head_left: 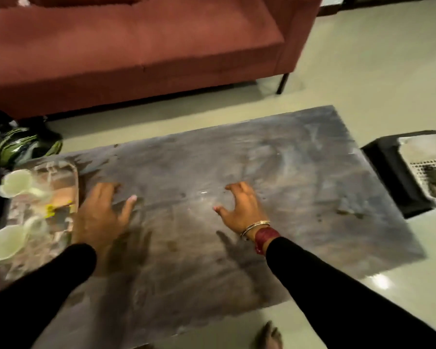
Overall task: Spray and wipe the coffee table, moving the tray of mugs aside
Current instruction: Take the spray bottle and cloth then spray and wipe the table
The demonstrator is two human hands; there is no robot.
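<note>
The left hand lies palm down over the coffee table. Its fingers are spread and relaxed and the thumb points to two o'clock; it grasps nothing. The right hand, at three o'clock from it and well apart, is also palm down. Its fingers are loosely bent like a claw, again with nothing in them. Motion blur hides whether either palm actually touches the surface. Both arms wear black sleeves. On the right wrist sit thin metal bangles and, just behind them, a red band.

The tray, clear with a patterned base, rests on the table's left end, just beside the left hand at nine to ten o'clock. Two pale mugs stand in it along its left side: one mug at the far end, the other mug at the near end. A small yellow item lies between them, too blurred to identify.

The tabletop is grey and streaked, with dark specks scattered at three o'clock of the right hand.

Beyond the table, at twelve o'clock, stands a red sofa on a pale glossy floor. At three o'clock, off the table's right end, is a low black stand carrying something white and perforated. At ten o'clock, behind the tray, lies a green-and-black object. A bare foot shows at six o'clock.
</note>
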